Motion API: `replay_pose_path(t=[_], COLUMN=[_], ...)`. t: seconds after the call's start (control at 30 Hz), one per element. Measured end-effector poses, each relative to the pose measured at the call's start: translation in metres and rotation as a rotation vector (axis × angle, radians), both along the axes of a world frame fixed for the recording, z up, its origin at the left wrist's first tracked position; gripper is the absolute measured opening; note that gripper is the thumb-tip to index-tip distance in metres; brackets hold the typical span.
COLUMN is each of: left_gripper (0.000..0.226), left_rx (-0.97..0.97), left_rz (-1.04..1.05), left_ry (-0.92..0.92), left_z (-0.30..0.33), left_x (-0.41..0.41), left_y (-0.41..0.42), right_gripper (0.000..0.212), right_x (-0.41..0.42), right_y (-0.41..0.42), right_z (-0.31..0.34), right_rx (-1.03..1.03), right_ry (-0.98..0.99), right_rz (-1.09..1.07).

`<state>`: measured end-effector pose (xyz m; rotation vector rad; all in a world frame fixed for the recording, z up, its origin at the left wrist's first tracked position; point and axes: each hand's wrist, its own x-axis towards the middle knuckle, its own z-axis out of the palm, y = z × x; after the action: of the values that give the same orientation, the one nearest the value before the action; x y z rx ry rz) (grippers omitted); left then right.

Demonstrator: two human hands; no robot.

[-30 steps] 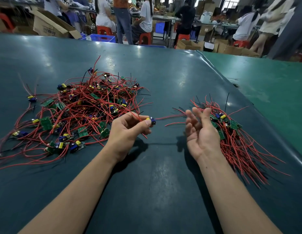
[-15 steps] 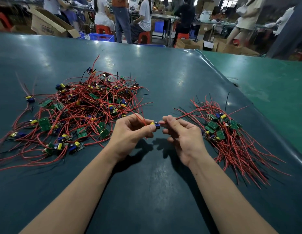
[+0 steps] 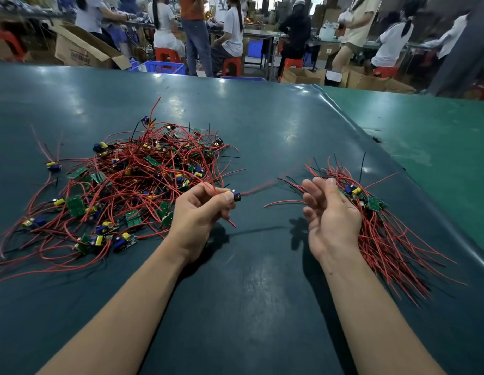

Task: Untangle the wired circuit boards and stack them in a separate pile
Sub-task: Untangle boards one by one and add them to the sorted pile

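Observation:
A tangled heap of small green circuit boards (image 3: 132, 182) with red and black wires lies on the dark table (image 3: 249, 307) at the left. My left hand (image 3: 200, 215) pinches one circuit board (image 3: 236, 196) at the heap's right edge; its red wire runs blurred to the right. A neater pile of boards (image 3: 376, 220), wires fanned toward me, lies at the right. My right hand (image 3: 330, 217) hovers palm-up with fingers apart just left of that pile, holding nothing.
The dark table surface ends at a raised fold on the right, beside a green table (image 3: 438, 147). Cardboard boxes (image 3: 81, 50), red stools and a blue crate (image 3: 165, 67) stand beyond the far edge, where several people work.
My right hand had come to the board at my left fingertips and has swept right along the wire, opening beside the right pile. My left hand stays put, holding the board.

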<state>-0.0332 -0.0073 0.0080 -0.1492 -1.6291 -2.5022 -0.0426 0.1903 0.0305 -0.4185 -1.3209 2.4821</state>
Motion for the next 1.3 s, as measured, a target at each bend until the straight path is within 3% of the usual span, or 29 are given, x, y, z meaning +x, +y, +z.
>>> replay_pose_path(t=[0.1,0.23,0.33,0.43,0.67,0.87,1.03,1.17,1.3], left_gripper=[0.018,0.013,0.024,0.015,0.011,0.008,0.015,0.002,0.017], left_rx=[0.040,-0.112,-0.209,-0.229,-0.129,-0.111,0.128,0.280,0.337], left_rz=[-0.001,-0.044,-0.086,-0.076,-0.054,-0.017,0.090,0.073,0.003], left_ry=[0.005,0.057,0.061,0.042,0.026,0.029,0.022,-0.035,-0.095], left_z=[-0.001,-0.003,-0.002,-0.001,-0.002,-0.003,0.006,0.012,0.013], left_x=[-0.001,0.003,0.004,0.004,0.002,0.003,0.001,0.004,0.004], left_y=[0.000,0.001,0.001,0.002,0.000,0.001,-0.002,-0.004,-0.004], right_gripper=[0.043,0.023,0.020,0.013,0.018,0.027,0.027,0.026,0.025], right_x=[0.006,0.018,0.019,0.015,0.000,-0.004,-0.005,0.001,0.006], right_y=[-0.013,-0.037,-0.043,-0.041,-0.014,-0.010,0.001,-0.006,-0.019], right_z=[-0.002,-0.006,-0.009,-0.008,-0.003,-0.007,-0.006,-0.009,-0.011], right_rx=[0.078,0.282,0.268,0.253,0.050,-0.027,-0.104,0.152,0.248], right_ry=[-0.122,-0.118,-0.109,-0.088,-0.025,-0.025,-0.052,-0.043,-0.061], right_rz=[0.229,0.533,0.484,0.411,0.132,0.034,-0.095,-0.016,0.188])
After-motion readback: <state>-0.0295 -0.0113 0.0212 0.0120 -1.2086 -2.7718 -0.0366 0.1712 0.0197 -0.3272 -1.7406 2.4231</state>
